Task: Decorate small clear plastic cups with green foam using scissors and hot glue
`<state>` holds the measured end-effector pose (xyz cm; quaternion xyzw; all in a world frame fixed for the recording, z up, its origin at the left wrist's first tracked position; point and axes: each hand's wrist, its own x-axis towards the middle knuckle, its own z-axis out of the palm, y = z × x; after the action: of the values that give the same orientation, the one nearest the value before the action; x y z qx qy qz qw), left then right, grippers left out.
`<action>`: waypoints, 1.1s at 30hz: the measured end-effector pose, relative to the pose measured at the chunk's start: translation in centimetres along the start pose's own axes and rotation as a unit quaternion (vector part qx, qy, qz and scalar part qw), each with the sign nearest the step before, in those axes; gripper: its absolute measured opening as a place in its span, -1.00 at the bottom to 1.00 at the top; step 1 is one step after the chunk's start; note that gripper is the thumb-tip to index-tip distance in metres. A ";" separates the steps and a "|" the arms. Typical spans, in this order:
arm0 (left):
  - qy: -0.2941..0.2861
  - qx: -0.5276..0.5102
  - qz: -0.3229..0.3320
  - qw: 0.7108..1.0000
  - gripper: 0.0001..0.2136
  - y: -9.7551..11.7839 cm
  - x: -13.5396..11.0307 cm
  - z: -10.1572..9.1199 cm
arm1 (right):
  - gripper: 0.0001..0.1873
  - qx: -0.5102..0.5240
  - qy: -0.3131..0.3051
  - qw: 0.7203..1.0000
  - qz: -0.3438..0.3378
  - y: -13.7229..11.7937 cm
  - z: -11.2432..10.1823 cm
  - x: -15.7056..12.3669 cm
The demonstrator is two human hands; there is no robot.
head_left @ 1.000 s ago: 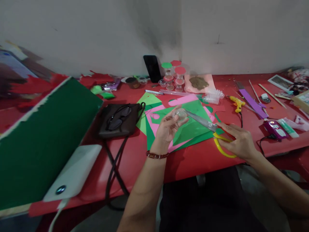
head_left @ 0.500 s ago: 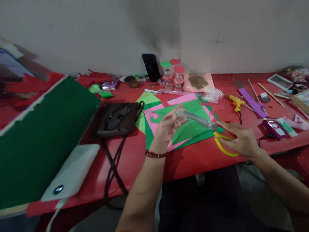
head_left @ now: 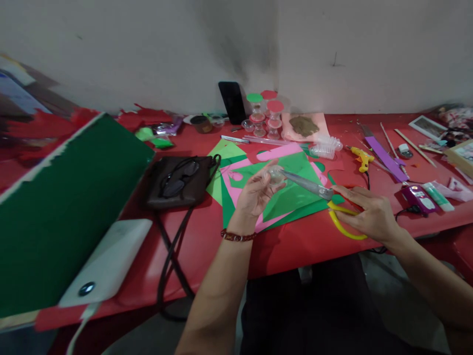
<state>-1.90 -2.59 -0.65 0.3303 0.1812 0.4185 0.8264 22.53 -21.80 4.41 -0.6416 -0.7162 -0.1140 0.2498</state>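
My left hand point(head_left: 255, 192) pinches a small clear plastic cup point(head_left: 276, 175) above the stacked coloured paper. In my right hand point(head_left: 373, 213) is a pair of scissors point(head_left: 308, 184) with yellow and red handles. The blade tips point left and meet the cup's edge; I cannot tell whether they touch it or cut into it. Below both lie a green sheet point(head_left: 295, 202) and a pink sheet point(head_left: 231, 190) with cut-out holes. Behind them stand several small hourglass-like stacks point(head_left: 274, 118) of clear cups with red and green round tops.
A brown pouch point(head_left: 151, 197) with sunglasses point(head_left: 181, 178) lies left of the paper. Further left are a green board point(head_left: 74, 217) and a white power bank point(head_left: 111, 261). Sand point(head_left: 303, 125) sits on pink paper at the back. A yellow glue gun point(head_left: 362, 159) and a purple device point(head_left: 417, 199) lie right.
Both hands, the cup and the scissors stay almost where they were. The view has shifted very slightly.
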 end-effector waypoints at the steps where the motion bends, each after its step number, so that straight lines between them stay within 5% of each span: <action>1: 0.000 -0.001 0.002 1.000 -0.46 0.0 0.0 0.0 | -0.54 0.001 0.002 1.000 0.001 0.0 0.0 0.0; 11: 0.010 0.000 -0.002 1.000 -0.41 0.0 0.1 -0.1 | -0.54 -0.004 0.005 1.000 -0.009 0.1 -0.1 0.0; 18: 0.013 -0.006 0.003 1.000 -0.55 -0.2 0.1 0.0 | -0.52 -0.024 -0.004 1.000 -0.015 0.0 -0.2 0.2; 28: -0.003 0.019 -0.020 1.000 -0.44 -0.1 -0.1 -0.2 | -0.54 -0.054 -0.027 0.996 -0.069 1.0 -0.7 0.5; 33: -0.018 0.005 -0.044 0.999 -0.60 -0.1 -0.2 0.1 | -0.57 -0.015 -0.025 0.997 -0.076 1.6 -0.3 0.4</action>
<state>-1.90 -2.82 -0.62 0.3341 0.1824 0.3750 0.8453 24.10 -21.35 4.65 -0.5914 -0.7674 -0.1269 0.2127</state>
